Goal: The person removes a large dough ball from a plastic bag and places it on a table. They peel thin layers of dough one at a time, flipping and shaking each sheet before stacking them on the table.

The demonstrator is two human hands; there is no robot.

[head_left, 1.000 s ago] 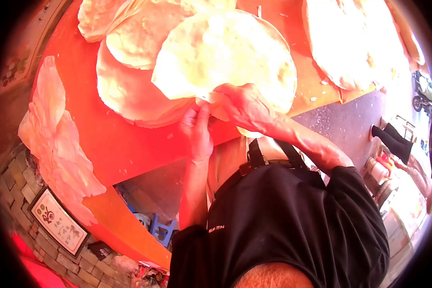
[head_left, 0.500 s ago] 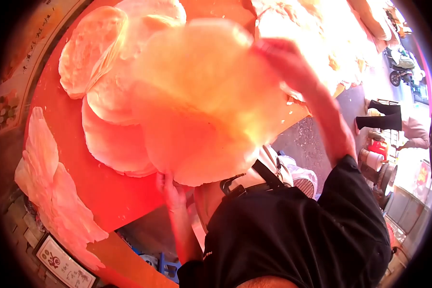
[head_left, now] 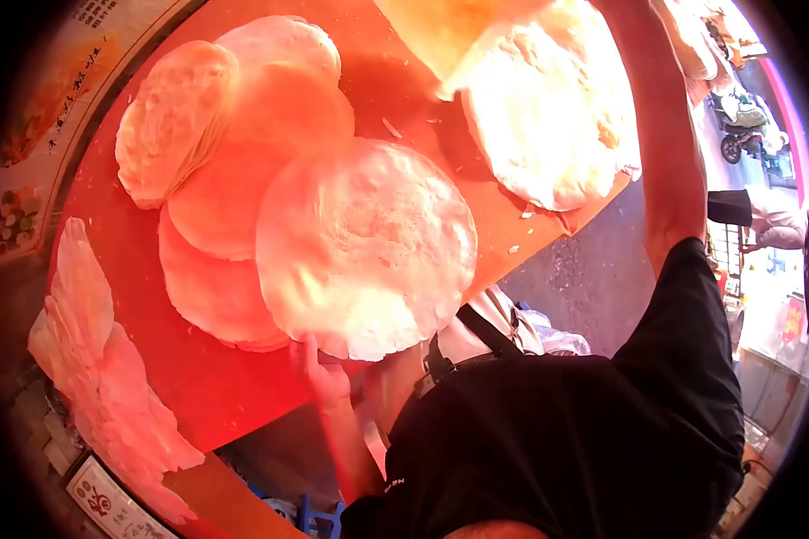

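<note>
My left hand (head_left: 325, 377) is at the table's near edge, against the lower left rim of a round, pale flatbread (head_left: 368, 242). One finger points up beside the rim; the others are partly hidden. That flatbread lies flat over the edges of several more flatbreads (head_left: 265, 153), fanned out and overlapping. My right arm (head_left: 661, 117) stretches up past the top edge of the view, with its hand out of sight. Below the arm sits a brightly lit, overexposed pile of flatbread (head_left: 548, 117). An orange, sheet-like thing (head_left: 440, 31) cuts into the top of the view.
The red tabletop (head_left: 180, 386) carries scattered crumbs. Torn, layered flatbread pieces (head_left: 108, 368) lie along its left side. A framed sign (head_left: 117, 503) is at lower left, a blue stool (head_left: 319, 516) below the table. A person (head_left: 773, 220) and a scooter (head_left: 737, 126) are at right.
The blurred flatbread held up over the fan now lies flat on it. My right hand has left its edge and gone up out of view; my left hand has moved slightly down.
</note>
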